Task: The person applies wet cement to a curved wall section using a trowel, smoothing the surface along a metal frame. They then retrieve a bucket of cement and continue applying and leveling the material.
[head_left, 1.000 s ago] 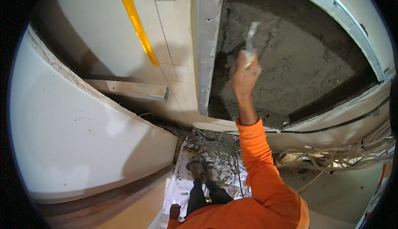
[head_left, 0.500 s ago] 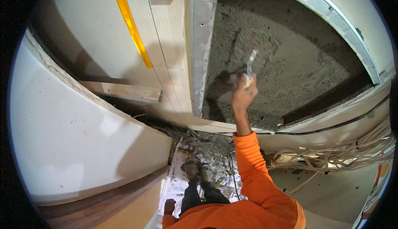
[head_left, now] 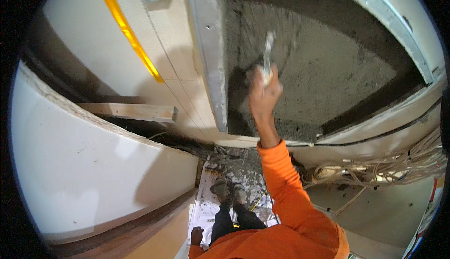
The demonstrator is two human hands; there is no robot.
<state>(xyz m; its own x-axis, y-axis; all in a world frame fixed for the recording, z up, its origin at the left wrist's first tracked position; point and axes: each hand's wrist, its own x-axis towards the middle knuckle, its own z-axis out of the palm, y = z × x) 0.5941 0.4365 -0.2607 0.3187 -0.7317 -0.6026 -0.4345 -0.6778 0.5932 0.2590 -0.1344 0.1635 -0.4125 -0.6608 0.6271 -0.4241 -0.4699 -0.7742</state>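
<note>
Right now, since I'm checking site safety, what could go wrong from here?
The right hand grips a blurred tool in front of a rough grey surface; a wide stroke might knock the metal strip along that surface's left edge. The shoes stand on a spattered white sheet, so footing could slip. Loose grey material might fall onto the black cable below the surface.

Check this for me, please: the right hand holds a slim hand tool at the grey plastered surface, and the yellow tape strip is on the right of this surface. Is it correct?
Not quite: the head view shows the yellow tape strip on the left of the grey plastered surface. The right hand does hold a slim hand tool there.
</note>
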